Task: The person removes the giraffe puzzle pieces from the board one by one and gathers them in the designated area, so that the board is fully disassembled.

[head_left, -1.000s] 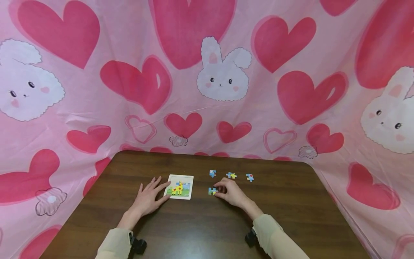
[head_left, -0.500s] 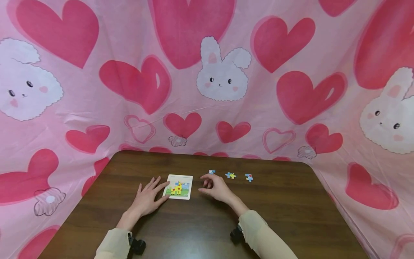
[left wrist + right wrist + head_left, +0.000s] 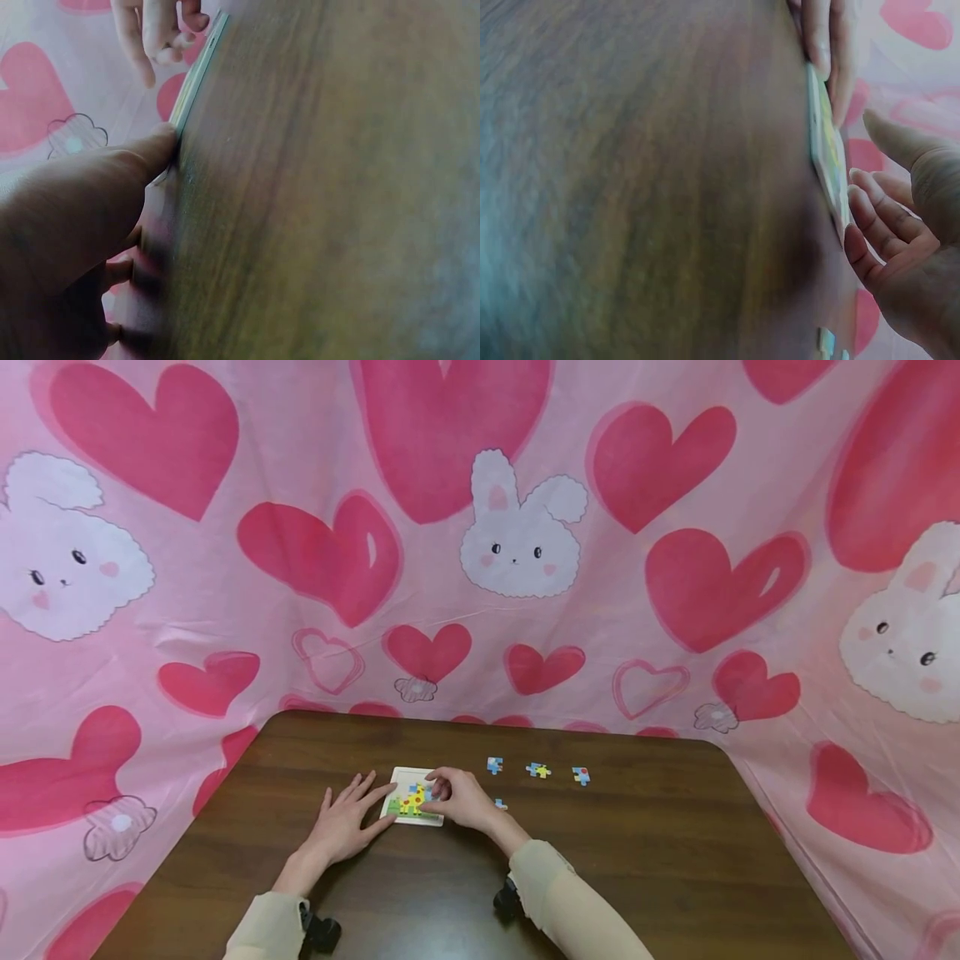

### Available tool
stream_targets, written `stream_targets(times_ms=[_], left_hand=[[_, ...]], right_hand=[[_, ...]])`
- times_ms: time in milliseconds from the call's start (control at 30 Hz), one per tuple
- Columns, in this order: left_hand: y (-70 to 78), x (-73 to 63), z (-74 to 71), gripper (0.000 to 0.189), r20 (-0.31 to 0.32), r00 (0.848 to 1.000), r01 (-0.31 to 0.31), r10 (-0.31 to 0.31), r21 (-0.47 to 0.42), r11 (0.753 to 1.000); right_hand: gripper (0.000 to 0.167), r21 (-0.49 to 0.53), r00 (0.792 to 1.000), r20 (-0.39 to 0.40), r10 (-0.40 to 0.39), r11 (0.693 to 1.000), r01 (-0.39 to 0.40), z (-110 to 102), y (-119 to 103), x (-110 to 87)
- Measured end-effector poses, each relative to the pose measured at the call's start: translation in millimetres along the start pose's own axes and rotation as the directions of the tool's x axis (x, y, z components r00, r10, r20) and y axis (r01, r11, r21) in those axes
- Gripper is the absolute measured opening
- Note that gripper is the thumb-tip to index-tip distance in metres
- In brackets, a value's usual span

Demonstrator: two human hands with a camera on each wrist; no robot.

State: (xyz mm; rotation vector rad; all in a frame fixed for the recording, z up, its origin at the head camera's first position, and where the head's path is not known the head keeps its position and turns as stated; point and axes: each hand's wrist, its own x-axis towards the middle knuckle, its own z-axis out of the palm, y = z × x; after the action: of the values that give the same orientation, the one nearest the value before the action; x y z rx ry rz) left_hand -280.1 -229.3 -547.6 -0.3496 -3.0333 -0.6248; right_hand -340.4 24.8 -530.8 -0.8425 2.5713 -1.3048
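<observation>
A small jigsaw puzzle board (image 3: 401, 772) with a white border and a giraffe picture lies flat on the table. My left hand (image 3: 339, 820) rests at its left side, thumb and index finger touching the border, other fingers spread on the wood. Over the board's right part hovers my right hand (image 3: 465, 802). In the right wrist view its thumb (image 3: 892, 139) stands apart from loosely bent fingers, and nothing shows between them. It hides part of the picture. Just right of that hand, a blue puzzle piece (image 3: 500, 804) lies partly hidden on the table.
Behind it, three more loose puzzle pieces lie in a row: a blue one (image 3: 494, 765), a blue and yellow one (image 3: 537, 770) and a blue one with red (image 3: 581, 775). The brown table (image 3: 637, 843) ends at a pink heart-patterned cloth (image 3: 510, 635).
My right hand has moved left from the nearest loose puzzle piece to over the board's right side. That piece stays on the table. The left hand keeps its place.
</observation>
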Motion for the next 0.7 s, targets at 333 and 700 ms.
stream_targets(times_ms=[333,700], left_hand=[[0.8,-0.7,0.3,0.062,-0.003,1.0,-0.004,0.004,-0.002,1.0],[0.2,-0.3,0.1,0.062,-0.002,1.0,-0.002,0.002,-0.005,1.0]], right_hand=[[0.046,-0.042,1.0,0.003,0.023,0.999,-0.022,8,-1,6.9],[0.038,-0.08,0.995,-0.026,0.098,0.992,-0.1,17,-3,17.6]])
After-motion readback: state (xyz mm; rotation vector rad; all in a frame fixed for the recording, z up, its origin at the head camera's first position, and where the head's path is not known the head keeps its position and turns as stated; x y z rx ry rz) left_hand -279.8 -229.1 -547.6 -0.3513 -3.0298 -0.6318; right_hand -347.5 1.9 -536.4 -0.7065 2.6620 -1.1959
